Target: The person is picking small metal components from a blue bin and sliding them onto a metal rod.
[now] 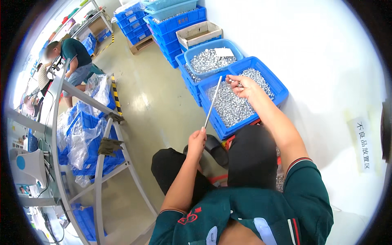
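Head view: my left hand (197,141) has its fingers clenched round the near end of a metal rod (213,102) slanting away, slightly right, over the blue crate (269,73). Free tip sits just left of the right hand (242,87), its fingers pinching what look like small metal bits (239,85).

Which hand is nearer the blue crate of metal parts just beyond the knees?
Right. The right hand is over the crate; the left hand is farther back, toward the body and left of the crate, gripping the near end of the rod.
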### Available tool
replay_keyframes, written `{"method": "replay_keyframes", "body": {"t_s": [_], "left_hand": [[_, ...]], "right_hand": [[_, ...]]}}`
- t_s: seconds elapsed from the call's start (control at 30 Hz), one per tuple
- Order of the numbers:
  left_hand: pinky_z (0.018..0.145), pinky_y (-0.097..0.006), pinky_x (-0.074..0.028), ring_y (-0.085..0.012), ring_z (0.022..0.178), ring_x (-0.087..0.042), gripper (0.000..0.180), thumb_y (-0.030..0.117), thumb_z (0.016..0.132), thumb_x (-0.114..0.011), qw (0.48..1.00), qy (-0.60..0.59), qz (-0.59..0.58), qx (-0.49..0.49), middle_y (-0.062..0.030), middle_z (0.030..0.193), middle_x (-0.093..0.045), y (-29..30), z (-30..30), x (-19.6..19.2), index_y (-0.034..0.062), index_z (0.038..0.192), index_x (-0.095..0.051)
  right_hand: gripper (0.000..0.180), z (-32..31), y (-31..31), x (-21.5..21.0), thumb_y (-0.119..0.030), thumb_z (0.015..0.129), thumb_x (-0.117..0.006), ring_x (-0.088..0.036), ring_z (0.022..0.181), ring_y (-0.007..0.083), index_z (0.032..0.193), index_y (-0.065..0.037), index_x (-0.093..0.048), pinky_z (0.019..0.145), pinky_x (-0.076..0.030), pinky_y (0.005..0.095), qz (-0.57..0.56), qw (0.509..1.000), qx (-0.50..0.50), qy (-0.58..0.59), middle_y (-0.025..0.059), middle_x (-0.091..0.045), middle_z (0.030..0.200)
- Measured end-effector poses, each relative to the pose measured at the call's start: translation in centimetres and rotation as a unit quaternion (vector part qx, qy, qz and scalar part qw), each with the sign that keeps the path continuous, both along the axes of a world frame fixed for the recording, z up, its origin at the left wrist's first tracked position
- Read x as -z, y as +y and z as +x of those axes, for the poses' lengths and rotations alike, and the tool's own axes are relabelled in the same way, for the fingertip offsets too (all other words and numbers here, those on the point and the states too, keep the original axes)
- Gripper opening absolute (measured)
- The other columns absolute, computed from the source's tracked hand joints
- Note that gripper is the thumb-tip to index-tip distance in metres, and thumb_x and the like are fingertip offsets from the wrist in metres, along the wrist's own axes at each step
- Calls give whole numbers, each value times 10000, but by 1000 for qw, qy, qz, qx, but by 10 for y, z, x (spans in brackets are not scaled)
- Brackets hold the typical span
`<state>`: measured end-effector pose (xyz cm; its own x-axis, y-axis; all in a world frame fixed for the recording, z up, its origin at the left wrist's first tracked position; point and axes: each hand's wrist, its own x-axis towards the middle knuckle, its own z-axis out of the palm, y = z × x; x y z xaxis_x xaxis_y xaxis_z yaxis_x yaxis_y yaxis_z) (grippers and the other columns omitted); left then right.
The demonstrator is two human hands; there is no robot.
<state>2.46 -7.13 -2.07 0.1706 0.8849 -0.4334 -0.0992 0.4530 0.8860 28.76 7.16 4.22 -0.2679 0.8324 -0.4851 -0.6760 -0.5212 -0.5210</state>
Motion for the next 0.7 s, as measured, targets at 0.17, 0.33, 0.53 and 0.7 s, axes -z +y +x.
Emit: {"method": "replay_keyframes", "body": {"t_s": [0.17,0.33,0.53,0.7], "left_hand": [[346,-208,-157,-30,365,-216,385,404,856,-501,998,38,38,35,76,464,-284,9,-16,-27,105,625,-431],[335,-211,-146,-28,355,-211,393,394,854,-511,995,48,66,59,74,456,-286,23,-28,-43,94,613,-431],[333,-214,-146,-34,349,-210,391,389,856,-510,998,-5,32,51,71,450,-279,20,-22,-29,89,619,-425],[331,-211,-142,-32,345,-208,389,387,858,-508,998,9,43,50,72,448,-278,21,-18,-26,90,622,-424]], "right_hand": [[135,-12,-1,-36,-37,820,-550,-459,520,58,926,41,-519,334,-296,138,12,999,22,-21,114,-555,859],[201,-12,-1,-45,29,778,-549,-482,534,61,974,30,-507,342,-305,140,20,998,36,-42,118,-556,881],[140,-11,-7,-41,-18,830,-504,-479,535,47,966,17,-510,325,-262,139,39,997,8,-65,89,-568,859],[156,-9,-7,-34,-100,863,-501,-489,559,71,921,44,-488,329,-291,142,8,997,72,9,119,-541,861]]}}
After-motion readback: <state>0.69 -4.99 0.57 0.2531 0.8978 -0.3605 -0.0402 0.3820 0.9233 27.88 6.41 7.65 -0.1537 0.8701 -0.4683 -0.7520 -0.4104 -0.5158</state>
